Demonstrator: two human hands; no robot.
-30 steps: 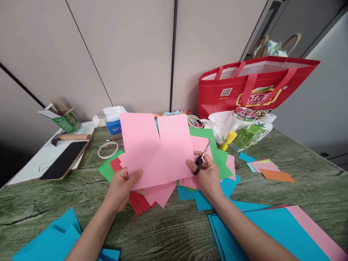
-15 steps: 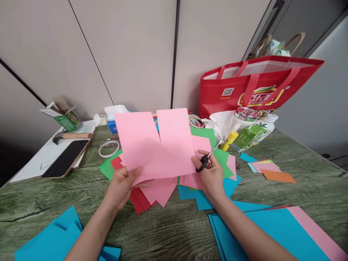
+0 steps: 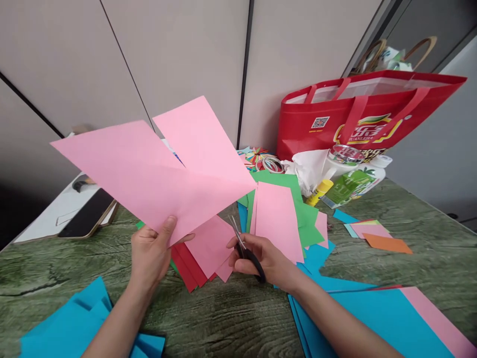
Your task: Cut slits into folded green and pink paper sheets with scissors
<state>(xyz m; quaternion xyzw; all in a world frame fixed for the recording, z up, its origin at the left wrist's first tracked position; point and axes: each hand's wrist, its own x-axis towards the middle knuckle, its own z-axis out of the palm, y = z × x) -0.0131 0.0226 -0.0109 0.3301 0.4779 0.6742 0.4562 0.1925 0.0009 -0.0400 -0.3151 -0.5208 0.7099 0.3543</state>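
My left hand [image 3: 151,251] pinches the lower edge of a large pink paper sheet [image 3: 156,171], lifted off the table and turned leftward; the sheet has a slit cut into it that splits its top into two flaps. My right hand [image 3: 266,258] is closed round the black handles of a pair of scissors [image 3: 244,246], whose blades point up toward the sheet's lower right edge. Under both hands lies a heap of pink, red, green and blue paper pieces [image 3: 278,221] on the green wood-grain table [image 3: 223,308].
A red shopping bag [image 3: 359,117] stands at the back right with a glue stick [image 3: 319,191], tape rolls [image 3: 272,163] and a white bottle before it. Blue sheets [image 3: 372,318] lie at front right and front left. A phone [image 3: 87,216] rests on the left.
My left hand has raised and rotated the pink sheet toward the left. My right hand with the scissors has moved down and left, below the sheet's edge.
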